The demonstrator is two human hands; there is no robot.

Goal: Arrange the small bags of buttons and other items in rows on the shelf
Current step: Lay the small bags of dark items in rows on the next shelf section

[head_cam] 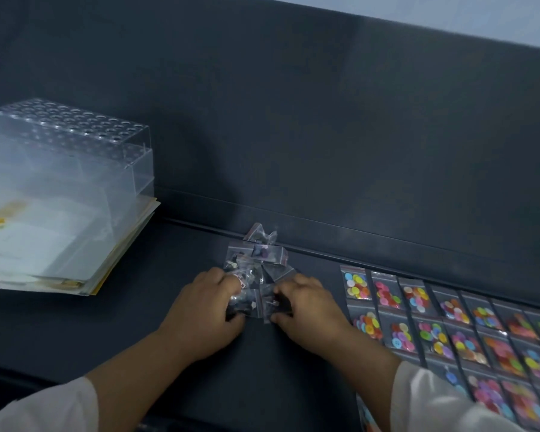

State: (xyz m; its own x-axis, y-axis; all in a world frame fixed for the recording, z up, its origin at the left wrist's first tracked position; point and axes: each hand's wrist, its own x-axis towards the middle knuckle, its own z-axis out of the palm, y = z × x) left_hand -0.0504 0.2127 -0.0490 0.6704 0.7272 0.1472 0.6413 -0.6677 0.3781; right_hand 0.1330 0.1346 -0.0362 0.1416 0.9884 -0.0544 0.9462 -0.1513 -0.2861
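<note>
Head view: left hand, right hand, fingers curled round small bags

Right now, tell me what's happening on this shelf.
A person works at a loose pile of small clear bags in the middle of the dark shelf. The left hand grips bags at the pile's near left edge, and the right hand pinches one at its near right. Rows of colourful button bags already lie to the right. A clear perforated holder sits on a stack of papers at the left.
</note>
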